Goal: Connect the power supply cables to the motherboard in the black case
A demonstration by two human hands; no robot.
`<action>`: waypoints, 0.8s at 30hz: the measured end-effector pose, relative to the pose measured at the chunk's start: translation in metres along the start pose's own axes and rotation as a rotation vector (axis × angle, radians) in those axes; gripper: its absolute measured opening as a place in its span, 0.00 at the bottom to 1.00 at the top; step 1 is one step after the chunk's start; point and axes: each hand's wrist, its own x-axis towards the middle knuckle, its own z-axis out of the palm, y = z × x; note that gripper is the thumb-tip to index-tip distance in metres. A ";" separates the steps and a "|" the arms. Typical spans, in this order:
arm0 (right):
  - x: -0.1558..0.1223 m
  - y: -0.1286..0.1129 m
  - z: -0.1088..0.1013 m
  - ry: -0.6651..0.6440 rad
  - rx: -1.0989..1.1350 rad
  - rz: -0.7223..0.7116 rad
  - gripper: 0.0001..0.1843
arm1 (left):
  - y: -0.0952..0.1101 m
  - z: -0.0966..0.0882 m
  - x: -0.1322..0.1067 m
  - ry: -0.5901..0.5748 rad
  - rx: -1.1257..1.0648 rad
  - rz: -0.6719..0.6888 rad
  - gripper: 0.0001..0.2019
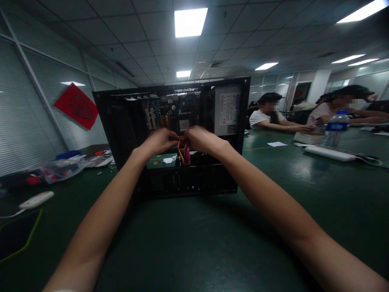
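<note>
An open black computer case (127, 121) stands on the green table (194, 243), its motherboard (176, 109) and grey power supply (227, 108) exposed. Both my arms reach into it. My left hand (159, 140) and my right hand (199, 138) are closed and meet at the middle of the case, pinching a bundle of yellow, red and pink cables (183, 154) that hangs down between them. The fingertips are hidden behind the knuckles.
A white device (36, 199) with a cord lies at the left, near plastic bags and small tools (57, 168). At the right stand a water bottle (336, 129) and a white power strip (330, 153). Other people sit at the far right end.
</note>
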 end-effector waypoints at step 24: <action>0.017 0.028 0.061 -0.205 0.085 -0.170 0.18 | -0.028 0.049 0.005 -0.142 0.145 0.045 0.12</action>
